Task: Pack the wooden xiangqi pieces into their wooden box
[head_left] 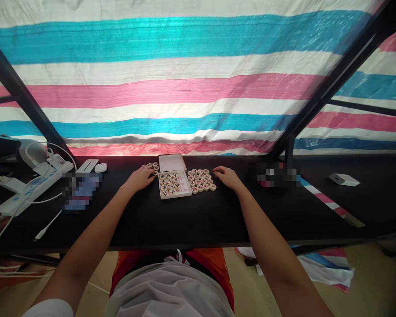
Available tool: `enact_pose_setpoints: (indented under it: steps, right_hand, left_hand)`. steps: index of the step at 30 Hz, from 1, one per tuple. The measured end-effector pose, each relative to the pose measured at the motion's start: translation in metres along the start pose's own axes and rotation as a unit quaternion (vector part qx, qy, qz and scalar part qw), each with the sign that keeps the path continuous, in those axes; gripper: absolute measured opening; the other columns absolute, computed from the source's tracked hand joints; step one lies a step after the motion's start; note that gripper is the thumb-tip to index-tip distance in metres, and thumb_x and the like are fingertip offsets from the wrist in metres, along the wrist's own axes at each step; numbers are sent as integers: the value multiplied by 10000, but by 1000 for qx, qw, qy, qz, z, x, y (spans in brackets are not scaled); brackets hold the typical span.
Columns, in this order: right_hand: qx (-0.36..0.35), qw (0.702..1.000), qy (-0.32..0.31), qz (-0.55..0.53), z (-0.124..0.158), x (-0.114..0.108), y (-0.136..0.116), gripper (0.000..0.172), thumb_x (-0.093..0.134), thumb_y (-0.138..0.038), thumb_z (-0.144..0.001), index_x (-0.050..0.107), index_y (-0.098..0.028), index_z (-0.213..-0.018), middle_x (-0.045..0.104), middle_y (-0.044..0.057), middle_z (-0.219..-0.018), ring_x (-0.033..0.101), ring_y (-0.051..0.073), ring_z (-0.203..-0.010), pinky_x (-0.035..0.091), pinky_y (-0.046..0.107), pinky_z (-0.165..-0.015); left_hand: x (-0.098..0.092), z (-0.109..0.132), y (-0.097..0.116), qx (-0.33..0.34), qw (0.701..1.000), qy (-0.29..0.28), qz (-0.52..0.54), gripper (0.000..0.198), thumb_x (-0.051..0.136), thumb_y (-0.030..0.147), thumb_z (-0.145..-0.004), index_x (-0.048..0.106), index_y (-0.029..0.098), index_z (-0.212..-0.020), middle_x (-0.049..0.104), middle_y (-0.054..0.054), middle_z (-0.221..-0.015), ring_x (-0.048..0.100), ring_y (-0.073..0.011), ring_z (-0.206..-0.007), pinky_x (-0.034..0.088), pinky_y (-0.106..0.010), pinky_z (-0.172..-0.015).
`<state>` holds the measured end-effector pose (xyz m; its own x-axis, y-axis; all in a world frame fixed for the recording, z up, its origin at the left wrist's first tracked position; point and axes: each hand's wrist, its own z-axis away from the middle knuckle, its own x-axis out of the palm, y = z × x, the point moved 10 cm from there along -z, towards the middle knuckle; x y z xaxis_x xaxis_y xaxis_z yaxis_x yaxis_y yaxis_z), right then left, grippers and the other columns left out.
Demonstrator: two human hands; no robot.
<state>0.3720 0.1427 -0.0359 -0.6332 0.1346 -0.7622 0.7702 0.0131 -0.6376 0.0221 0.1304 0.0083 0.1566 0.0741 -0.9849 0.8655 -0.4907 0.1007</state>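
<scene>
Black table [191, 220] — striped tarp [171, 88] behind

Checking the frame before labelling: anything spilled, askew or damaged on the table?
Nothing damaged. Round game pieces lie loose both sides of the wooden box: a big cluster by the right hand, a few by the left hand.

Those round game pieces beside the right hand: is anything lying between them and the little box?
Nothing visible does. The round pieces lie in a cluster right against the right wall of the open box, with no other object between. The right hand rests at the cluster's far edge, its fingers by the outermost pieces.
</scene>
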Motion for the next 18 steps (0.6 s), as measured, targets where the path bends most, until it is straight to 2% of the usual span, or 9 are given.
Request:
enact_pose_setpoints:
  steps: [3, 6, 10, 14, 16, 18]
  right_hand:
    - [7, 1000, -3, 0, 0, 1, 0, 251, 525, -287, -783, 665, -188, -967, 685, 23, -780, 601, 152, -671, 449, 265, -682]
    - [7, 1000, -3, 2, 0, 0, 0, 247, 523, -284, -787, 665, -190, -966, 688, 26, -788, 603, 155, -675, 453, 268, -686]
    - [5, 1000, -3, 6, 0, 1, -1, 238, 526, -288, -787, 665, -196, -958, 688, 21, -780, 609, 156, -684, 450, 267, -693]
    - [5, 1000, -2, 9, -1, 1, -1, 239, 528, -290, -785, 665, -196, -956, 687, 19, -777, 612, 156, -690, 444, 266, -688]
    - [5, 1000, -3, 10, -1, 1, -1, 244, 527, -289, -785, 666, -195, -962, 687, 19, -786, 609, 152, -685, 442, 266, -693]
    - [4, 1000, -2, 12, 0, 1, -1, 246, 529, -286, -782, 668, -194, -963, 687, 19, -787, 606, 149, -680, 439, 264, -690]
  left_hand:
    - [-5, 1, 1, -26, 999, 6, -21, 223, 446, 326, -870, 612, 200, -950, 641, -87, -1049, 558, -250, -1060, 493, -318, -794]
    - [-7, 2, -1, -43, 999, -5, -29, 199, 462, 339, -856, 594, 201, -910, 657, -81, -965, 610, -239, -928, 491, -304, -727]
    - [-10, 4, -2, -46, 998, -5, -37, 176, 484, 332, -827, 588, 207, -895, 661, -68, -960, 623, -232, -893, 481, -293, -718]
    - [-21, 6, 2, -46, 998, 12, -33, 217, 502, 292, -802, 593, 218, -984, 645, -64, -1032, 615, -230, -925, 481, -291, -734]
    - [-31, 8, 9, -41, 998, 43, -21, 254, 508, 293, -803, 596, 211, -1028, 639, -67, -1026, 613, -232, -918, 480, -302, -751]
    - [-40, 10, 28, -10, 997, 75, 22, 258, 513, 318, -821, 604, 208, -1035, 638, -59, -1007, 612, -216, -896, 476, -297, -765]
